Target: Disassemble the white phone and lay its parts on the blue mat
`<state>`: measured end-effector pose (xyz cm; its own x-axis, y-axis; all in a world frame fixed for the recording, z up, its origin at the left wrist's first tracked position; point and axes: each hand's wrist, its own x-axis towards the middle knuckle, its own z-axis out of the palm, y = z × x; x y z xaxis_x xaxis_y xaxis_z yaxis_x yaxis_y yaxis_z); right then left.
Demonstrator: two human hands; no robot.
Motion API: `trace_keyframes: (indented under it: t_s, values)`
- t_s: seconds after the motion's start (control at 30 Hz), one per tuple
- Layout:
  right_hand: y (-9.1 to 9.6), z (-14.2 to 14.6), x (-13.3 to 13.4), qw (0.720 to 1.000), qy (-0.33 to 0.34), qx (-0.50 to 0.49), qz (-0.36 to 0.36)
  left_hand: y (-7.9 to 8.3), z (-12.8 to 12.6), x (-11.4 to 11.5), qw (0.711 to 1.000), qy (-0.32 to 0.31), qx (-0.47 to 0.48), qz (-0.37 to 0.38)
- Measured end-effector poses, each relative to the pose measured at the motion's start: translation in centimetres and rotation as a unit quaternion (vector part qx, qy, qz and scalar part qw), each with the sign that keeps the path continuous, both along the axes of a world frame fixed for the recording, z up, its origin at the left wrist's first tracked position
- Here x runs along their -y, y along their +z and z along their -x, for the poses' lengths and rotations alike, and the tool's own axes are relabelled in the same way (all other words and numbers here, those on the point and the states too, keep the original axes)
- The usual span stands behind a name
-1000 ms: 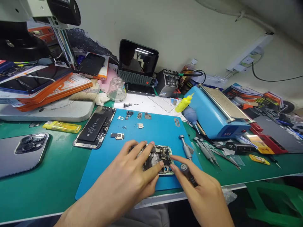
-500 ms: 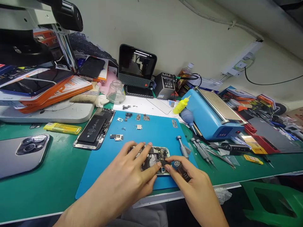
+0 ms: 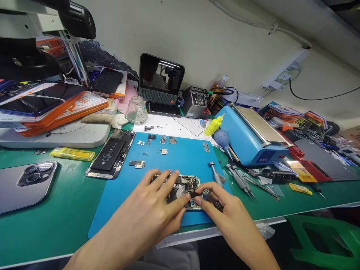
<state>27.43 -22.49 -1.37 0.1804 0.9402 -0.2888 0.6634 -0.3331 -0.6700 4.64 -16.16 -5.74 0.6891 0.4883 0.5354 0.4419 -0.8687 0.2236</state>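
An opened smartphone (image 3: 180,190) with its inner boards bare lies on a blue work mat (image 3: 112,206). My left hand (image 3: 152,202) reaches across it, fingers along the far side and one fingertip on the parts inside, holding it in place. At the phone's right end is my right hand (image 3: 225,210), thumb and index fingertips almost together over the inner parts. A short dark screwdriver (image 3: 213,200) is tucked in that hand, its round cap facing up. Anything tiny between the fingertips is too small to make out. Loose phone parts (image 3: 137,164) are spread beyond the phone.
A phone half with a battery (image 3: 109,155) lies left of the mat, near a purple-grey phone (image 3: 30,183) and a yellow box (image 3: 72,153). To the right are screwdrivers (image 3: 239,179), tweezers (image 3: 263,187) and a blue machine (image 3: 250,138). A glass jar (image 3: 136,110) stands behind.
The view has shifted slightly. The screwdriver in my right hand has tilted, with its cap now farther left and higher. My left hand stays on the phone.
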Motion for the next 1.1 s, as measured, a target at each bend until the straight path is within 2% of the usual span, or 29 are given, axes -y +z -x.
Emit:
trace_keyframes:
  t_s: [0.47,1.1]
  values:
    - [-0.15,-0.53,-0.54,0.998,0.028,-0.031,0.04,0.01,-0.03,-0.01,1.0,-0.006,0.009,0.003]
    - [0.08,-0.78,-0.83,0.997,0.041,-0.043,0.047,0.17,0.17,-0.01,1.0,-0.01,-0.002,0.0]
